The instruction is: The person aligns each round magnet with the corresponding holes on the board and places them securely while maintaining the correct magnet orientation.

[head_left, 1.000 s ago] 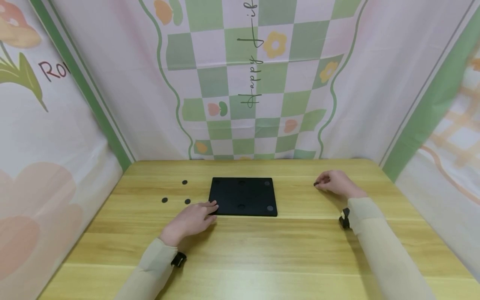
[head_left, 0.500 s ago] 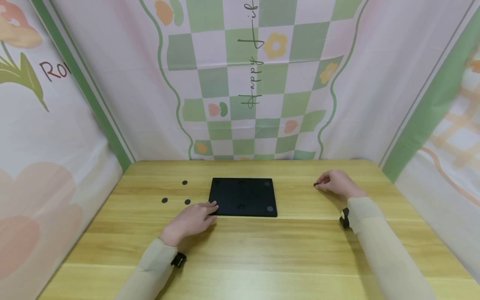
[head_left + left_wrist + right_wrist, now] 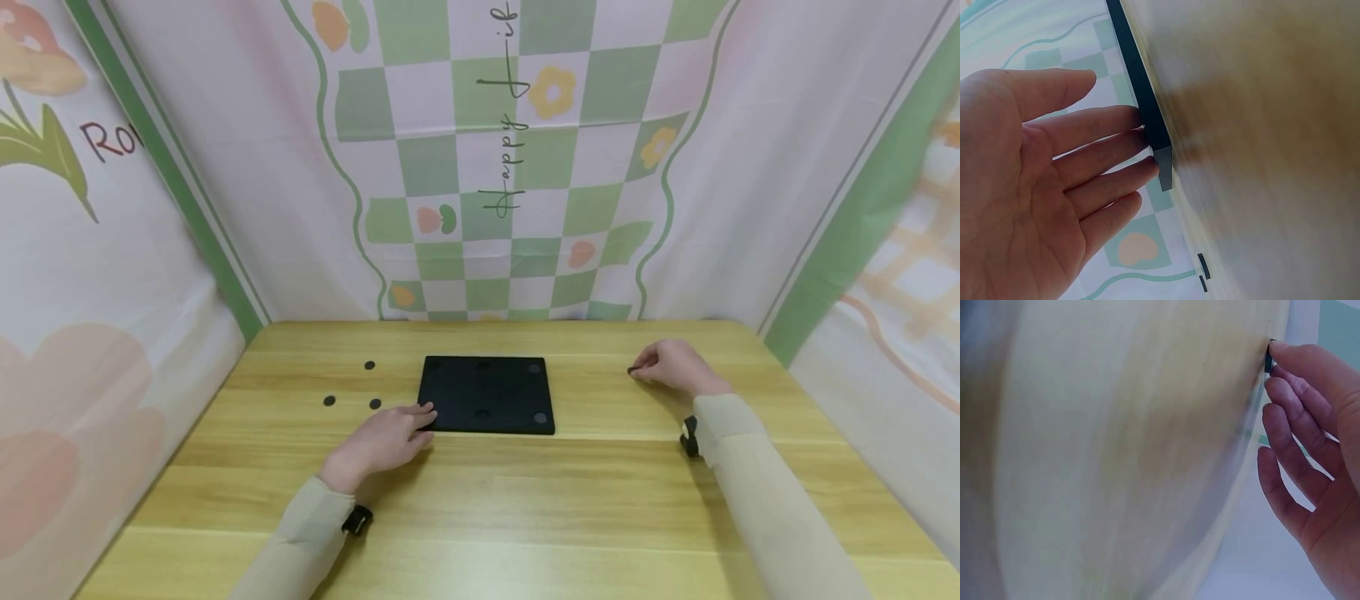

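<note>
A flat black rectangular board (image 3: 487, 392) with round recesses lies mid-table; grey-black discs sit in the two along its right side. My left hand (image 3: 386, 437) rests its fingertips on the board's near left corner, and the left wrist view has those fingers (image 3: 1104, 128) nearly straight against the board's edge (image 3: 1141, 81). Right of the board, my right hand (image 3: 671, 367) pinches a small black disc (image 3: 632, 370) between thumb and fingers, close over the table. The right wrist view catches this disc (image 3: 1269, 357) edge-on under the thumb, other fingers loosely bent.
Three loose black discs lie left of the board: one farther back (image 3: 370, 365), one at the far left (image 3: 329, 401) and one near my left hand (image 3: 375, 404). A patterned curtain (image 3: 495, 250) hangs along the back edge of the wooden table (image 3: 525, 517).
</note>
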{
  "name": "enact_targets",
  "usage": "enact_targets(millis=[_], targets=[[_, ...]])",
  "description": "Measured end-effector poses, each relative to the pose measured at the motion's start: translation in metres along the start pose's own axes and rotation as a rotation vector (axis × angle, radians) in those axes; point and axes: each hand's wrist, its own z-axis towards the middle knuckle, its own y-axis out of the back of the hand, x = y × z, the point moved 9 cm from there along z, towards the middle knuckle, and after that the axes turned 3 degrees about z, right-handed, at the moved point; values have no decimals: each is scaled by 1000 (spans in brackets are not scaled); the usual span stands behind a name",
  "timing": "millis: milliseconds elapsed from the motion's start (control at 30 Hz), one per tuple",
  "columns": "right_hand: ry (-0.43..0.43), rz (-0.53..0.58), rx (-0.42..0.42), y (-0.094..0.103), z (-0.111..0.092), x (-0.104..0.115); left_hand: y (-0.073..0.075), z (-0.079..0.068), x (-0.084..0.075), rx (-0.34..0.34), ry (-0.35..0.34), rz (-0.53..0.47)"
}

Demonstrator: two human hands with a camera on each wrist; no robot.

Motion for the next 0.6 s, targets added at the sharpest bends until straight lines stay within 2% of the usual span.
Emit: enact_targets(millis=[600], targets=[[-2, -57, 39, 1, 7, 3, 1, 0, 0, -10, -12, -3]])
